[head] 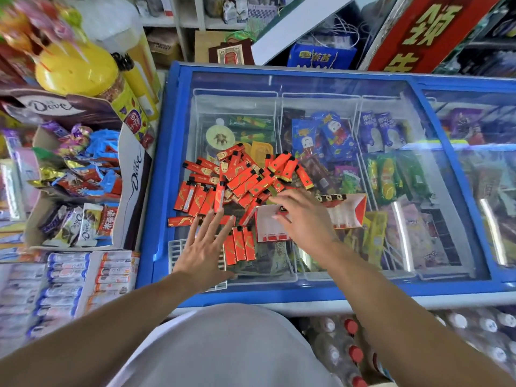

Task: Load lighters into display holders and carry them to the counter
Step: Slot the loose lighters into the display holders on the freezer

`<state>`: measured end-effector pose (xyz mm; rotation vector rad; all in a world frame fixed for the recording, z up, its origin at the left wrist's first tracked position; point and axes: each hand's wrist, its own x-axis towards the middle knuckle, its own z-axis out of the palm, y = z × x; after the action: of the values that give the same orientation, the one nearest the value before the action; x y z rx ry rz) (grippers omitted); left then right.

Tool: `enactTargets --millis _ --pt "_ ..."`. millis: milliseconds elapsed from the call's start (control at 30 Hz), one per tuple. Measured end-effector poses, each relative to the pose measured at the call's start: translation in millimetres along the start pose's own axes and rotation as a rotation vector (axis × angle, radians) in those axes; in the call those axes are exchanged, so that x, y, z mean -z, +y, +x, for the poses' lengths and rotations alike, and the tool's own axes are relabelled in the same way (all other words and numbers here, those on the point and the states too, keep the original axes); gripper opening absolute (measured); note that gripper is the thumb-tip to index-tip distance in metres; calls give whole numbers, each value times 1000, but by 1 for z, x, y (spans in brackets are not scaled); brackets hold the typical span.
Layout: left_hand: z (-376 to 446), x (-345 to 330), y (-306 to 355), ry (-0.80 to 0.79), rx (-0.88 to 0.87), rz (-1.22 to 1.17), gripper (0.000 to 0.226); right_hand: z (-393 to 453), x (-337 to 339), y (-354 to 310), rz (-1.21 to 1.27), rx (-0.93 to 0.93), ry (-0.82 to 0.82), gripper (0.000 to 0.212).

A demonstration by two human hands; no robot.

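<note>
Head view, looking down on a blue freezer chest (156, 191) whose glass lid serves as the work surface and as the landmark for all positions. Loose lighters (237, 177) lie scattered in a heap on the glass toward the freezer's left end; they are flat, red-orange sticks with gold patterning and black caps, lying at all angles, with three side by side (239, 247) nearer the front edge. A red-and-white display holder (312, 219) lies on the glass just right of the heap, a row of dark lighter caps (331, 197) showing along its far edge. The left hand (203, 247) hovers flat over the near part of the heap, fingers straight and spread wide, holding nothing. The right hand (301, 216) is over the holder, its fingertips pinching a single lighter (282, 212) above the holder's white face. Judged from this layout, loading is at an early stage: only a few lighters appear seated, most of the heap remains, and the carry to the counter is not yet begun.
</note>
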<state>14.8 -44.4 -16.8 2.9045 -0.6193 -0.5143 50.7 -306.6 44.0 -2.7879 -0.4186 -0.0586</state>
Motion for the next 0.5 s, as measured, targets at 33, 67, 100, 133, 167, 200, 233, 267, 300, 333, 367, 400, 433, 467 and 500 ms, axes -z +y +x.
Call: enactTargets --millis 33,67,100,133,167,200,233,267,300,333,367,400,433,467,500 --pt "-5 -2 -5 -13 3 16 135 6 -4 -8 -10 4 -38 46" --pt "-11 -5 -10 -24 7 22 136 11 -7 -14 -24 3 -77 50" --pt "-16 -8 -14 -34 10 25 136 15 -8 -21 -34 2 -105 52" --pt "-21 -11 -17 -44 9 32 135 18 -9 -28 -37 9 -117 53" --pt "-26 -15 -19 -50 7 41 134 19 -9 -35 -39 28 -121 51" --pt "-30 -19 -21 -57 12 42 133 19 -11 -44 -45 62 -132 47" --pt "-34 -22 -22 -63 26 30 132 17 -13 -54 -44 103 -161 43" --pt "-37 -24 -23 -64 47 7 131 13 -17 -64 -29 131 -214 40" --pt "-39 -26 -24 -58 68 -18 130 9 -22 -74 -10 130 -293 39" --pt "-39 -26 -24 -50 85 -41 130 4 -29 -82 -15 99 -385 41" --pt "-39 -26 -24 -49 98 -59 129 -1 -37 -88 -45 59 -458 48" --pt "-38 -25 -25 -48 104 -76 128 -4 -45 -92 -79 15 -504 57" --pt "-36 -24 -25 -45 104 -92 128 -5 -52 -94 -95 -33 -528 66" --pt "-33 -23 -26 -39 98 -104 127 -6 -57 -96 -91 -76 -540 75" --pt "-31 -21 -27 -36 87 -108 127 -5 -62 -97 -79 -107 -547 81"
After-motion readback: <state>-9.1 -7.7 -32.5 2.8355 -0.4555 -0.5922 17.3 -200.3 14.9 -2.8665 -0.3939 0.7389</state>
